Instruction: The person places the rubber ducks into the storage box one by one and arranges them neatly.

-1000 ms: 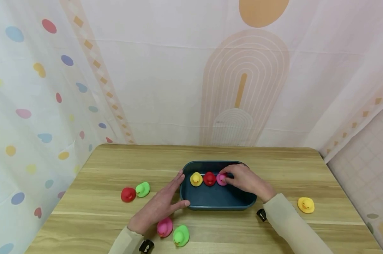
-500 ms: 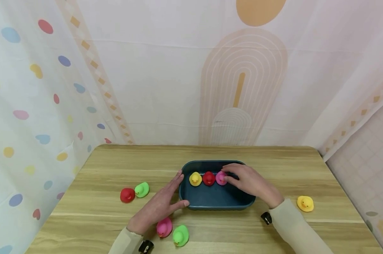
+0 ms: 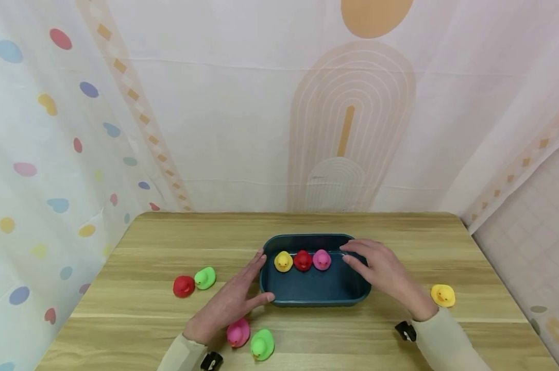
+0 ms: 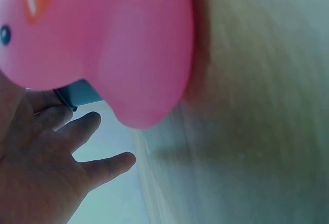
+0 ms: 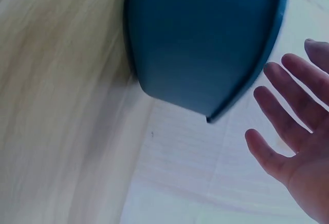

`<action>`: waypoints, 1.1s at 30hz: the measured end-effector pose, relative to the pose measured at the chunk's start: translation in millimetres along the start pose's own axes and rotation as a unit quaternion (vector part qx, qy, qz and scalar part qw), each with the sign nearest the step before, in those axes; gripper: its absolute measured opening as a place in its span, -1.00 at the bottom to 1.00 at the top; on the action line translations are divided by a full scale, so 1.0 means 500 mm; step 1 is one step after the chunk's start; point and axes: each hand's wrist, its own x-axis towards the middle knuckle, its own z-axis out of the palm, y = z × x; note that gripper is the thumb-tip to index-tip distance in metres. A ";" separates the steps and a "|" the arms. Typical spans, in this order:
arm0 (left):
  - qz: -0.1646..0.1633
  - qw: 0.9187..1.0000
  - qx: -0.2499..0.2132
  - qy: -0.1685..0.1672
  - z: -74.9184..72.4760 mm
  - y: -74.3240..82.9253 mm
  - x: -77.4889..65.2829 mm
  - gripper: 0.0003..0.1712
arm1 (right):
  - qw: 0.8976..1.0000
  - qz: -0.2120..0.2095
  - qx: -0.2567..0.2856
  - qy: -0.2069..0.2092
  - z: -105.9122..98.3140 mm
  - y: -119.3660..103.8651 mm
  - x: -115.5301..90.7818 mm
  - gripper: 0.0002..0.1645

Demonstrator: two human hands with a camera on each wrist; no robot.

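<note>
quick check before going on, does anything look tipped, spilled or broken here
Nothing stands out. In the tray, the yellow duck, red duck and pink duck sit upright in a row. Five other ducks are scattered on the table, none visibly tipped. No spill or damage shows.

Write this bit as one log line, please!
left hand at left end of tray; right hand at right end, empty; tray holds yellow duck, red duck, pink duck
</note>
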 end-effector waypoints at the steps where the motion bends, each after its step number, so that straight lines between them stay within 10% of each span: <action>1: 0.000 1.000 0.000 0.000 0.000 0.000 0.000 0.07 | 1.000 -0.007 -0.003 0.011 -0.004 0.002 -0.004 -0.72; 9: -0.001 1.000 0.000 0.000 0.001 0.002 0.002 0.06 | 0.997 -0.039 -0.028 0.065 -0.046 0.016 -0.043 -0.74; 33: 0.008 1.000 -0.002 -0.007 0.003 -0.001 0.009 0.07 | 0.992 0.079 -0.075 0.063 -0.151 0.079 -0.179 -0.72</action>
